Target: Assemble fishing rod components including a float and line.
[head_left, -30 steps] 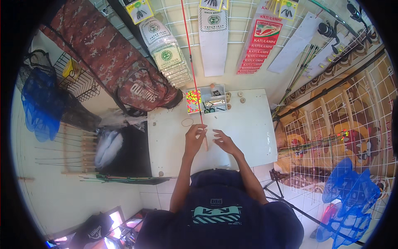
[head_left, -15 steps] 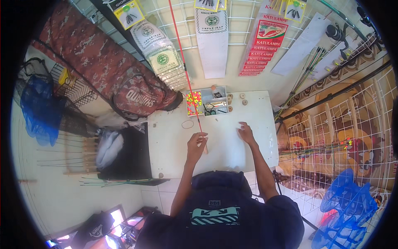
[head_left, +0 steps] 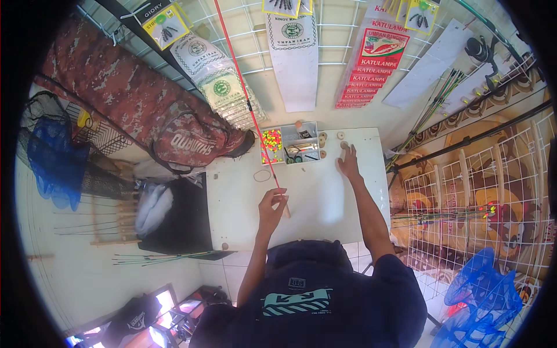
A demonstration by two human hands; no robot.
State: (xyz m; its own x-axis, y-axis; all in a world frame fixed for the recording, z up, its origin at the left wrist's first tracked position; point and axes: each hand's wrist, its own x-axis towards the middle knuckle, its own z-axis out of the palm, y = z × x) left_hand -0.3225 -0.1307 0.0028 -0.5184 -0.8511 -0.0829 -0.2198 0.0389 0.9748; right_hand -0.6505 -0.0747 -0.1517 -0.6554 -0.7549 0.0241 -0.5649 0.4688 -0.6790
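Observation:
My left hand (head_left: 271, 210) is closed round the lower end of a thin red fishing rod (head_left: 246, 95), which slants up and away past the table's back edge. A short pale wooden piece (head_left: 286, 210) shows beside those fingers. At the table's back right, my right hand (head_left: 348, 164) reaches to a small round cork-like ring (head_left: 344, 144). Its fingertips are at the ring, with the thumb apart from it. Another ring (head_left: 340, 135) lies just behind, and several more line the side of a white divided tray (head_left: 297, 162).
The tray holds pink and yellow beads (head_left: 271, 146), a small bottle (head_left: 304, 133) and scissors (head_left: 295, 158). A thin loop (head_left: 262, 176) lies on the white table (head_left: 232, 203). A camouflage rod bag (head_left: 191, 142) leans at left; bait packets (head_left: 371, 75) hang behind.
My right hand has moved forward over the table to the ring. My left hand keeps its hold on the rod, which leans slightly further left in view.

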